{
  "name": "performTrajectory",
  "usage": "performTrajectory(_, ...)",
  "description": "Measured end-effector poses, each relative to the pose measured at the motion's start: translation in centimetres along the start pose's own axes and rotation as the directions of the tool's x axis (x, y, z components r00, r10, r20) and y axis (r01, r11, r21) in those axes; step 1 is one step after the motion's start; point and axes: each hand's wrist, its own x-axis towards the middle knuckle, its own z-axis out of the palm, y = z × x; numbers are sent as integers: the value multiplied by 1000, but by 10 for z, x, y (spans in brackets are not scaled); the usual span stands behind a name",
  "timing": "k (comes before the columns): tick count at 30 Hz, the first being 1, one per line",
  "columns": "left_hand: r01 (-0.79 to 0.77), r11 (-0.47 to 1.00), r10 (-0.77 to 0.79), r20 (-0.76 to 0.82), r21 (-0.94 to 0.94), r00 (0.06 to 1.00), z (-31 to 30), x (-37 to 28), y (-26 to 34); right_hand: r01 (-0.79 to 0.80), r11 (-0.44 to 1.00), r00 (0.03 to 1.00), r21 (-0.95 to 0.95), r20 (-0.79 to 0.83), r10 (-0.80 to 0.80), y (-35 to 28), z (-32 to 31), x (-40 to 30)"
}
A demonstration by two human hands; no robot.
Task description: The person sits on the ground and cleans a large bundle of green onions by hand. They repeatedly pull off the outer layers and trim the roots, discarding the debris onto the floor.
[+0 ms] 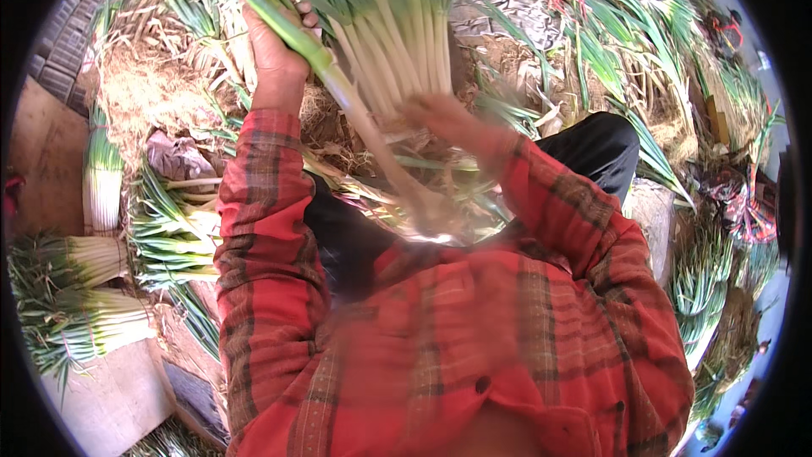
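A long green onion [346, 92] slants across the view, its green leaves at the top and its rooty white end blurred near my lap. My left hand [279, 38] is wrapped around its green part. Motion blurs my right hand [441, 117], which is by the lower white ends of a row of green onions [406, 44] laid side by side. Whether its fingers touch those stalks or hold anything, I cannot tell. Loose peeled leaves and dry skins [361, 193] lie between my knees.
Heaped roots and onion waste [158, 70] lie at the left. Tied bundles of green onions [104, 324] rest at the lower left, near a cardboard sheet [114, 400]. More loose onions [596, 51] spread at the right. Other people are at the far right edge.
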Motion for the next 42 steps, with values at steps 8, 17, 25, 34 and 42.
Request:
performTrajectory(8,-5,994,-22,-251,-108,968,-10,-6,-19,263,934,921,243,-352,-168,-91,16,60)
performTrajectory(17,37,999,-27,-219,40,975,-10,-17,-19,221,824,938,522,-346,-33,-96,19,77)
performTrajectory(25,71,996,-64,-112,55,992,9,-30,-26,203,446,936,872,-306,172,-83,19,73)
performTrajectory(34,-49,999,48,-88,-13,995,-9,-8,-1,160,734,986,660,-148,-82,-81,-9,8)
performTrajectory(42,-87,996,91,-129,37,987,-53,11,18,183,960,860,-214,508,-51,68,35,-115)
